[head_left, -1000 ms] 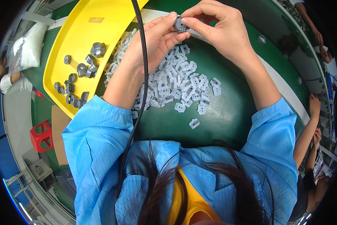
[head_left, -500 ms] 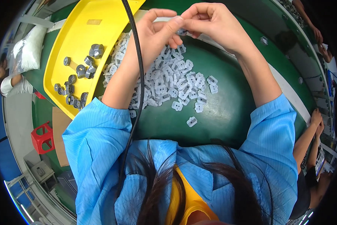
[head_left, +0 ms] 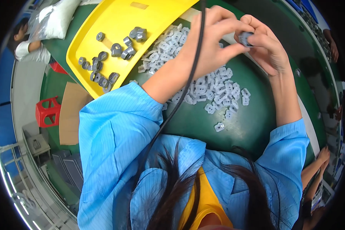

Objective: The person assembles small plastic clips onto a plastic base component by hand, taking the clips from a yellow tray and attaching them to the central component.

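– Please, where is the grey part (head_left: 244, 38) now?

– It is in the right hand (head_left: 271, 48), raised above the green surface (head_left: 189, 123).

– How are the fingers of this hand?

– They are grasping the part, and the thumb lies upon it.

– And the left hand (head_left: 214, 45)?

– It is just beside the right one. Its thumb and first finger stand apart, near to the part. Whether they also touch it, I cannot tell, because the hand is somewhat blurred.

– What lies below the hands?

– A loose heap of white parts (head_left: 219, 91), partly hidden by the left forearm. One white piece (head_left: 219, 127) lies alone, nearer to the body.

– And at the left side?

– There is a yellow tray (head_left: 115, 19), close to the heap. Several grey pieces (head_left: 116, 50) lie in it, in small groups. A black cable (head_left: 187, 83) crosses over the left forearm.
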`<move>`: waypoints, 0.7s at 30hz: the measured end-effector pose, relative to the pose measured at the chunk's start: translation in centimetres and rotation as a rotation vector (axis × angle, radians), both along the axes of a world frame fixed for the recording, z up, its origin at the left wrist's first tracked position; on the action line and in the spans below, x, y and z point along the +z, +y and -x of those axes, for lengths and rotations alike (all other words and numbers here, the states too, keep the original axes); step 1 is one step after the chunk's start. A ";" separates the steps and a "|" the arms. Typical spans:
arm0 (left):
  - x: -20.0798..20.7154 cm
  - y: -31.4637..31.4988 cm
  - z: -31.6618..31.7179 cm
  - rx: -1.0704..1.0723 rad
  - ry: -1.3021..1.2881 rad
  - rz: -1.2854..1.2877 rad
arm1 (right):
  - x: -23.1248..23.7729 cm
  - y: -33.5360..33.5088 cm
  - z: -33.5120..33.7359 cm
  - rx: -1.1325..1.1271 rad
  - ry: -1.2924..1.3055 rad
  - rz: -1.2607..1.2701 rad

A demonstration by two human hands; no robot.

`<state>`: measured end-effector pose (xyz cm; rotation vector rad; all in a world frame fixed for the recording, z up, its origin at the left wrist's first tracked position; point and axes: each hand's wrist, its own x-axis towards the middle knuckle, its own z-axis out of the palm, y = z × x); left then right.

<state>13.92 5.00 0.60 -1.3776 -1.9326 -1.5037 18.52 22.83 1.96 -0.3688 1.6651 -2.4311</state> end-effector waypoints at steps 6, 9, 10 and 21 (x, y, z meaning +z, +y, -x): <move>1.6 -5.0 0.4 0.328 0.275 0.460 | -2.5 2.7 1.7 -0.403 -0.130 -0.374; 2.6 -11.1 3.2 0.459 0.214 0.673 | -4.8 6.7 2.7 -0.673 -0.038 -0.703; 2.8 -13.4 3.9 0.464 0.137 0.730 | -5.0 7.2 2.9 -0.844 0.018 -0.835; 0.8 -13.3 9.1 0.146 -0.125 0.867 | 0.6 2.3 1.4 -0.488 0.046 -0.812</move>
